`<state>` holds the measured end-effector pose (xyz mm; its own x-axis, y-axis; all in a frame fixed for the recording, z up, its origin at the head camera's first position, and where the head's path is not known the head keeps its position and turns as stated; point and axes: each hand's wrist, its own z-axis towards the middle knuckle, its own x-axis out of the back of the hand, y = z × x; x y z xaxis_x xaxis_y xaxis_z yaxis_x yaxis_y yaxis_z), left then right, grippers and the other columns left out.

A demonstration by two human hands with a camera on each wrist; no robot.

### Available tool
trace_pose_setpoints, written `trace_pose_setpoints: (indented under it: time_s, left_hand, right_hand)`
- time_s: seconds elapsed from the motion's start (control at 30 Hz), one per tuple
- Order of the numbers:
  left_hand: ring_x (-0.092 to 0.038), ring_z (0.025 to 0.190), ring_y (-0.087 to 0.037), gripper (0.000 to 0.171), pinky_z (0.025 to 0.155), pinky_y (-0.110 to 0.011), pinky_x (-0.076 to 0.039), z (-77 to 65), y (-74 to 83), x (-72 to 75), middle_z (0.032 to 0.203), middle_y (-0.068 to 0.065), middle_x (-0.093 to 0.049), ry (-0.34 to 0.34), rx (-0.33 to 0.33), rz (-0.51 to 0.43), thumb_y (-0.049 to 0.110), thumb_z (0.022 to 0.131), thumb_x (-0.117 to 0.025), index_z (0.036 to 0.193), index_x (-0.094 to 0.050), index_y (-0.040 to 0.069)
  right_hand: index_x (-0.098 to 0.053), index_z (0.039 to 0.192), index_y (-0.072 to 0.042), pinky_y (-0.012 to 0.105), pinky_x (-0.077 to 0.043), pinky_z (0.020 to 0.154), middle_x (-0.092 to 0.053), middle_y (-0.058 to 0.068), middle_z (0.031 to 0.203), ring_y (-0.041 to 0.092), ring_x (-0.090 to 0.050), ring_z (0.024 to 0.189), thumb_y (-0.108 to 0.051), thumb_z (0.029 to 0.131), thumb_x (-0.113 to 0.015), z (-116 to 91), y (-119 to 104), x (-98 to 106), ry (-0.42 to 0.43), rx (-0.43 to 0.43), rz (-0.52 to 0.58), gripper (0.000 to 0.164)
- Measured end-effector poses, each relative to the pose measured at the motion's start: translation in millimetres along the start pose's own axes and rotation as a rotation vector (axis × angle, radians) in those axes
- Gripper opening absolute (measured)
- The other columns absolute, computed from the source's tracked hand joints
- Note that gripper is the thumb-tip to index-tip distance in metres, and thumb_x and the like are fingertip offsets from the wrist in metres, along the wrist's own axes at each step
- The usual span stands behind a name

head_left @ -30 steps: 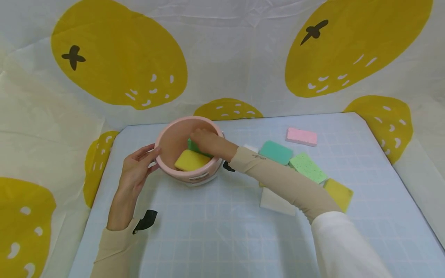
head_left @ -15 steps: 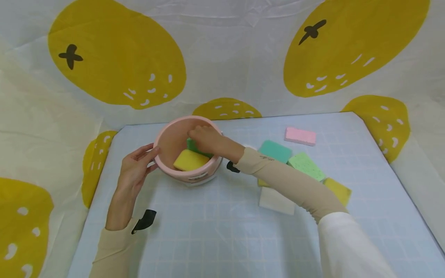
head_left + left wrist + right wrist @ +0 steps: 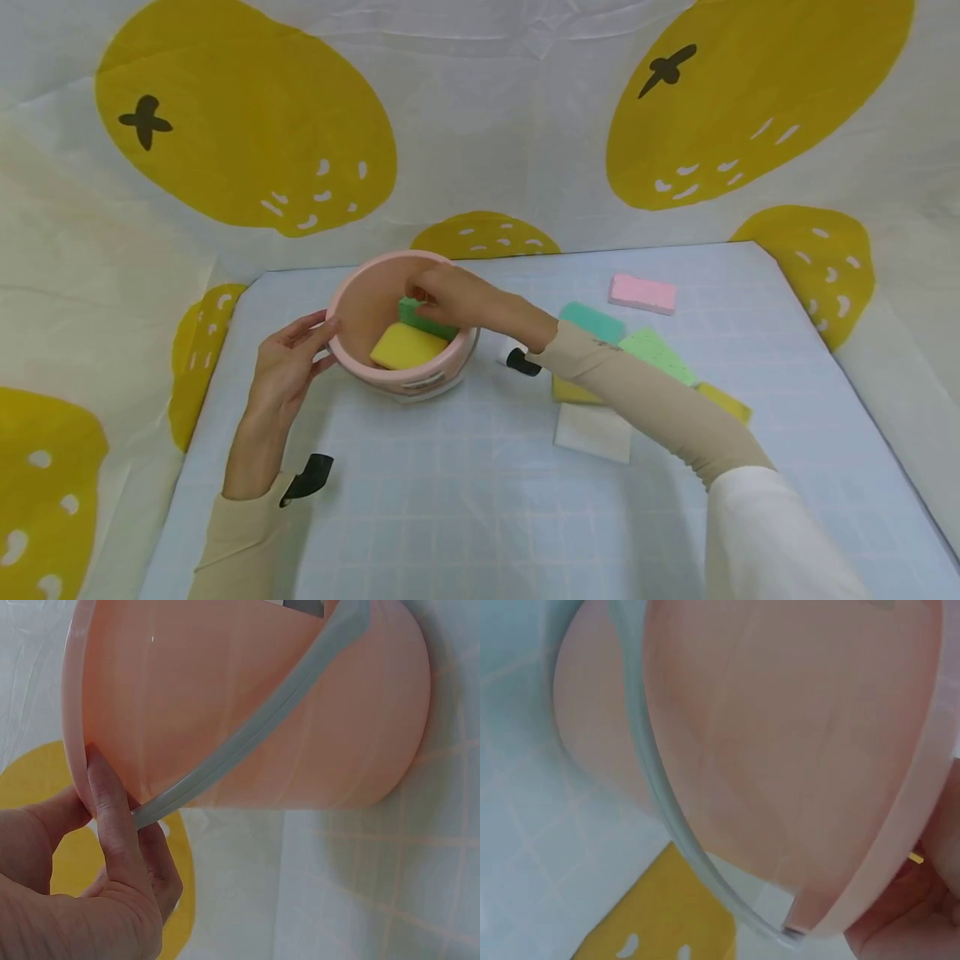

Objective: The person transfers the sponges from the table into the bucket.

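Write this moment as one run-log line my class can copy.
left grip: holds bucket by rim | right grip: partly inside bucket, by green sponge, hold unclear | yellow sponge: in bucket | pink sponge: on table

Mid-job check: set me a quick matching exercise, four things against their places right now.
1. left hand
2. pink block
3. white block
4. dark green block

A. on the table, farthest from the person
B. inside the bucket
C. gripping the bucket's rim
D. on the table, nearest the person of the loose blocks

Pairs: 1-C, 2-A, 3-D, 4-B
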<state>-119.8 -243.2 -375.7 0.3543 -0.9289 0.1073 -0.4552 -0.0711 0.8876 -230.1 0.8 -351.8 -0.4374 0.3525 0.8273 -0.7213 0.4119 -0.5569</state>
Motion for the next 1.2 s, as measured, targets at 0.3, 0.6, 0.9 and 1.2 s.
trace_pose_setpoints:
  time_s: [0.3,0.6,0.9,1.2]
  left_hand:
    - [-0.061,0.107,-0.013,0.078,0.078,-0.018,-0.058,-0.3,0.0,-0.5,0.137,-0.002,-0.061,0.01,0.007,0.009,0.048,0.08,-0.085,0.147,-0.058,0.019]
    - [-0.061,0.107,-0.014,0.079,0.078,-0.018,-0.058,1.4,0.1,-0.4,0.137,-0.002,-0.061,0.021,0.008,0.011,0.049,0.078,-0.085,0.146,-0.059,0.02]
    - [-0.06,0.108,-0.014,0.082,0.078,-0.018,-0.058,2.3,-0.3,-0.2,0.137,-0.002,-0.06,0.027,0.017,0.014,0.051,0.075,-0.086,0.146,-0.059,0.02]
    - [-0.061,0.109,-0.014,0.08,0.078,-0.018,-0.058,3.5,-0.6,-0.6,0.138,-0.002,-0.06,0.029,0.02,0.009,0.05,0.077,-0.085,0.146,-0.059,0.021]
  right_hand:
    - [-0.066,0.116,0.001,0.028,-0.054,0.089,-0.068,0.018,0.112,0.023,-0.061,0.098,-0.005,0.098,-0.07,-14.3,4.4,10.3,0.01,0.039,0.205,0.019]
    - [-0.067,0.118,0.002,0.032,-0.056,0.09,-0.07,0.012,0.108,0.02,-0.065,0.101,-0.007,0.097,-0.071,-31.2,10.4,19.3,0.129,0.055,0.318,0.022]
    - [-0.066,0.122,0.003,0.033,-0.055,0.093,-0.069,0.016,0.116,0.022,-0.065,0.104,-0.005,0.097,-0.071,-50.0,18.3,26.4,0.269,0.044,0.339,0.026]
    - [-0.064,0.127,0.001,0.038,-0.055,0.096,-0.069,0.011,0.115,0.021,-0.065,0.105,-0.011,0.098,-0.071,-70.8,36.1,28.8,0.353,-0.038,0.374,0.032]
